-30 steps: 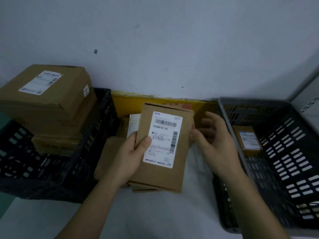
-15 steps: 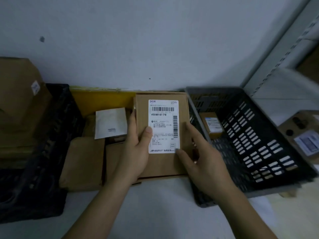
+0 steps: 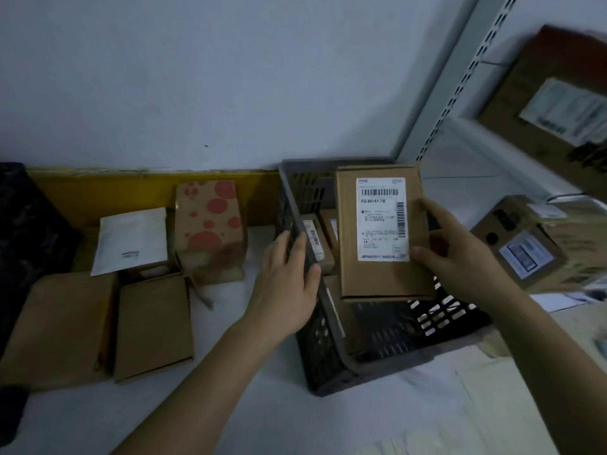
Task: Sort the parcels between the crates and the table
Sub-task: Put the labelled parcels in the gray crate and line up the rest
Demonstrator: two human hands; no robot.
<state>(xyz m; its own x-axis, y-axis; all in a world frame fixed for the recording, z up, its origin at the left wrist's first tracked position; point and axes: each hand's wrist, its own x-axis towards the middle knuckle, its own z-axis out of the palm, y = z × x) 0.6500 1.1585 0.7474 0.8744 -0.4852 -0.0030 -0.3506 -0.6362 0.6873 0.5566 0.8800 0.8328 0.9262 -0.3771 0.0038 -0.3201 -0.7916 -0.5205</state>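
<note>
The right hand [image 3: 460,254] grips a labelled parcel [image 3: 381,231] by its right edge above the grey crate [image 3: 328,330], while the left hand [image 3: 289,284] rests on its left rim, fingers relaxed

Left hand [image 3: 289,284]: back facing the camera, fingers extended forward and slightly spread, thumb angled to the right. The forearm runs from the lower centre of the frame up to the wrist.

Right hand [image 3: 460,257]: fingers and thumb curled in a grip, pointing left. The forearm enters from the lower right corner.
</note>
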